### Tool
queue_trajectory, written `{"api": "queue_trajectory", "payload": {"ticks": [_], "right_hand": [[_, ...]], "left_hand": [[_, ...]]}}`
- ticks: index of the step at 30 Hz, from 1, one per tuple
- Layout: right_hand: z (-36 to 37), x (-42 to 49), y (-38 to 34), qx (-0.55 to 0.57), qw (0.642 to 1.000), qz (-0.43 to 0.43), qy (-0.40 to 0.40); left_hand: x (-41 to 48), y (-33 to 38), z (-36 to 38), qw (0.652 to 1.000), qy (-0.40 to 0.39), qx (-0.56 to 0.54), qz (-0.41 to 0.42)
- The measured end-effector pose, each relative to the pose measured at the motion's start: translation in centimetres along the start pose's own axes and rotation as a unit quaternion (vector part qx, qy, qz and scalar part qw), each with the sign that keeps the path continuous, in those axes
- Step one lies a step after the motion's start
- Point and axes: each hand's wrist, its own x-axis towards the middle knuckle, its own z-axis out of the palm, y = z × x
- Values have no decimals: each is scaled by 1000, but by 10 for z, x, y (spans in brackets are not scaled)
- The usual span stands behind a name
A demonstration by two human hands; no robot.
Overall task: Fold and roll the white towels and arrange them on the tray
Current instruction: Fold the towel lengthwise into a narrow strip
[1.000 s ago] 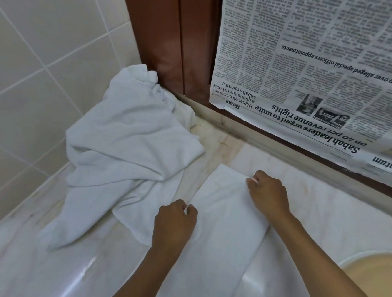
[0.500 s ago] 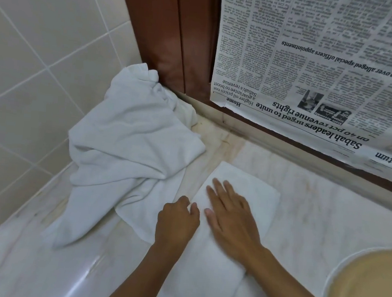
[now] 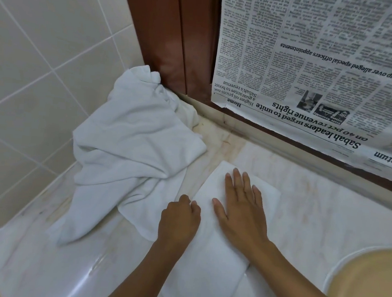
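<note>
A white towel (image 3: 214,256), folded into a long strip, lies flat on the marble counter (image 3: 326,219). My right hand (image 3: 241,209) presses flat on its far end, fingers straight and spread. My left hand (image 3: 179,220) has its fingers curled and pinches the strip's left edge. A second white towel (image 3: 130,156) lies crumpled in the back left corner, its lower flap touching the strip's left side. No tray shows in this view.
A beige basin (image 3: 365,281) with a white rim sits at the lower right. Newspaper (image 3: 315,71) covers the panel behind the counter. A brown wooden frame (image 3: 174,35) and white wall tiles (image 3: 43,64) close the corner.
My right hand let go of the towel's far corner, opened flat and slid along the strip toward its far end. The left hand kept its pinch on the left edge.
</note>
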Motion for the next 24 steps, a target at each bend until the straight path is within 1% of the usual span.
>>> {"api": "queue_trajectory", "payload": {"ticks": [3, 5, 8, 16, 18, 22, 24], "right_hand": [[1, -4, 6, 12, 999, 42, -7], [5, -6, 9, 1, 999, 38, -11], [9, -7, 11, -3, 999, 35, -11], [1, -3, 2, 34, 999, 39, 7], [8, -4, 0, -6, 999, 31, 21], [22, -7, 4, -47, 998, 21, 36], [24, -8, 10, -53, 998, 5, 41]], "left_hand": [[7, 19, -9, 1000, -11, 22, -6], [22, 33, -11, 999, 4, 33, 22], [50, 51, -9, 998, 4, 7, 54], [72, 53, -2, 997, 39, 29, 56], [74, 52, -1, 998, 44, 11, 50], [77, 50, 3, 997, 43, -70, 10], [71, 45, 7, 994, 59, -95, 21]]}}
